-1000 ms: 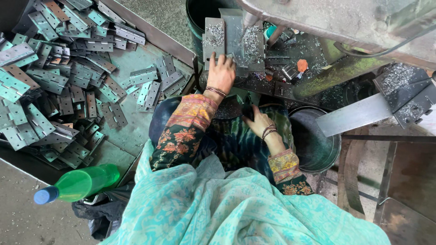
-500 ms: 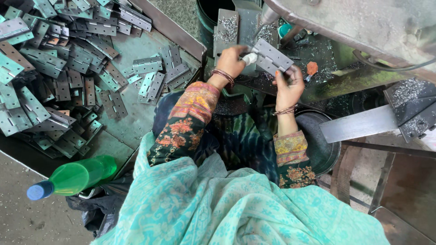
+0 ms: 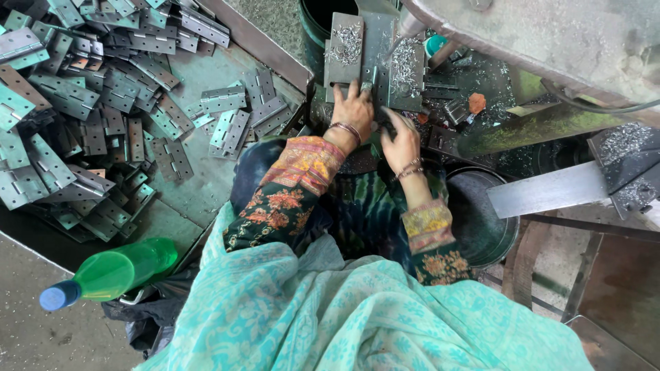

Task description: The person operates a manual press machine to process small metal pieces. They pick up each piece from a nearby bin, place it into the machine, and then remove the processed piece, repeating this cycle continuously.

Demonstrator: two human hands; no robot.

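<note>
Grip, left: my left hand (image 3: 353, 110) lies flat, fingers spread, pressing on the grey metal hinge plate (image 3: 375, 65) dusted with silver shavings; it clasps nothing.
Grip, right: my right hand (image 3: 401, 141) curls at the plate's near edge, fingertips on dark metal; I cannot tell whether it pinches anything.
Plate position: at 12 o'clock from my hands, flat on the machine bed, under the slanting grey metal machine housing (image 3: 550, 41) at 1 o'clock.
Pile: loose grey and teal steel hinges (image 3: 103, 110) heaped on a green sheet-metal tray (image 3: 199, 189) at 9 to 10 o'clock, well apart from my hands.
Bottle: green plastic bottle with blue cap (image 3: 110, 275) lying on its side at 8 o'clock, beside my turquoise patterned shawl (image 3: 344, 323).
Bucket: dark round metal bucket (image 3: 481, 227) at 4 o'clock, just beside my right forearm.
Scrap: small orange lump (image 3: 476, 103) at 2 o'clock among shavings.
</note>
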